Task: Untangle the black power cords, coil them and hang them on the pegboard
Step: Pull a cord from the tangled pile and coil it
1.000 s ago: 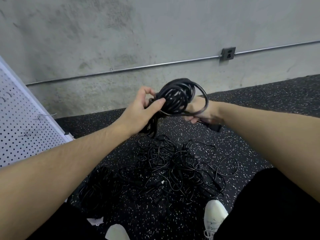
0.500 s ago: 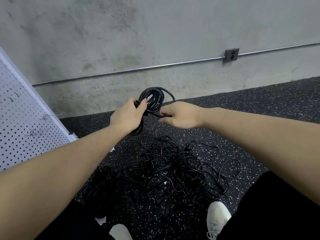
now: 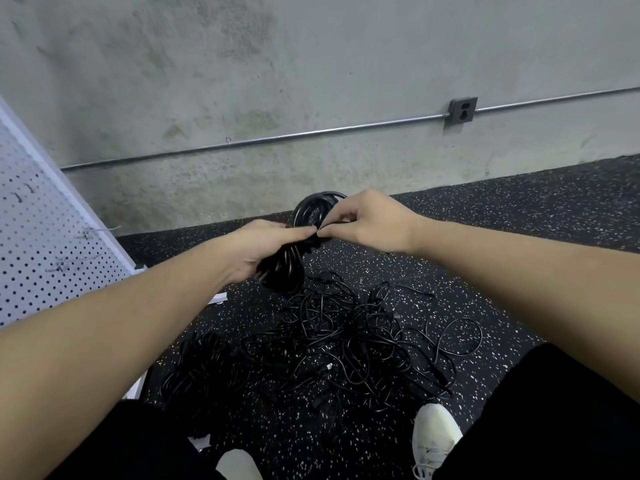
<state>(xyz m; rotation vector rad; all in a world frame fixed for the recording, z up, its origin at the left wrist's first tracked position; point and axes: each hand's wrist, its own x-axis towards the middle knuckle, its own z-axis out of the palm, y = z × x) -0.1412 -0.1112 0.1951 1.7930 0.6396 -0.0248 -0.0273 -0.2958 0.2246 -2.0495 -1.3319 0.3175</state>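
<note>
A coiled black power cord (image 3: 304, 216) is held in the air above the floor. My left hand (image 3: 256, 247) grips its lower bundle (image 3: 282, 271), thumb stretched across the top. My right hand (image 3: 367, 220) pinches the cord at the coil's middle, its fingertips meeting my left thumb. Below them a tangled heap of black cords (image 3: 353, 344) lies on the speckled floor. Another dark cord bundle (image 3: 204, 375) lies to the heap's left. The white pegboard (image 3: 38, 244) leans at the left, with metal hooks (image 3: 86, 233) sticking out.
A grey concrete wall carries a metal conduit (image 3: 277, 138) and an outlet box (image 3: 462, 110). My white shoes (image 3: 434, 434) and black trousers fill the bottom edge. The black speckled rubber floor (image 3: 519, 209) stretches to the right.
The coil was squeezed from a wide loop into a narrow bundle. My right hand came off the loose end and moved onto the coil's middle, beside my left thumb.
</note>
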